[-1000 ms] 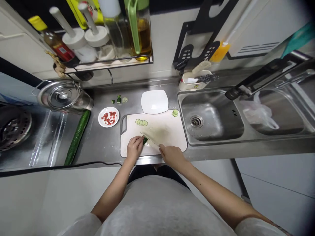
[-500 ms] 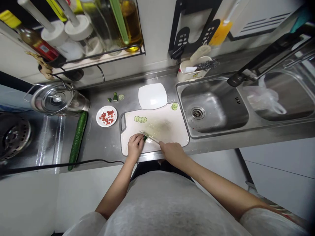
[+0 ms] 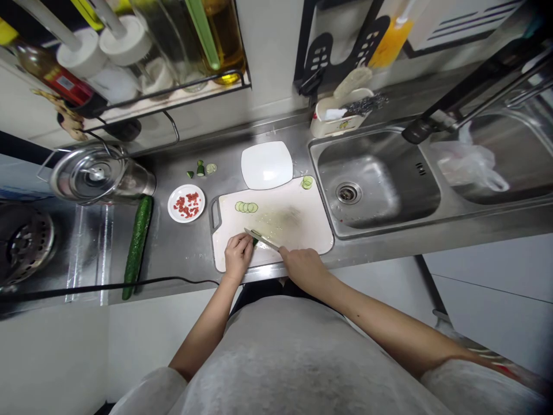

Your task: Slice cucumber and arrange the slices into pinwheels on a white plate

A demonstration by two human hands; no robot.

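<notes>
On the white cutting board (image 3: 283, 202), my left hand (image 3: 238, 253) is closed over a piece of cucumber (image 3: 256, 241), most of it hidden by the fingers. My right hand (image 3: 305, 268) grips a kitchen knife (image 3: 265, 241) by its handle, the blade lying against the cucumber beside my left fingertips. Several cucumber slices (image 3: 246, 207) overlap in a row near the board's far left. A few more slices (image 3: 306, 183) rest at its far right corner. Behind the board stands a white square plate (image 3: 266, 165).
Left of the board are a small plate (image 3: 171, 212) with red bits, cucumber scraps (image 3: 200, 169) and a whole cucumber (image 3: 138, 248). A steel pot (image 3: 142, 181) stands at the back left. The sink (image 3: 380, 190) borders the board's right side. A black cable (image 3: 173, 279) crosses the front left.
The view has shifted slightly. My knife blade has tipped a little at the cucumber, and a thin green edge now shows beside it. Both hands stay in nearly the same place.
</notes>
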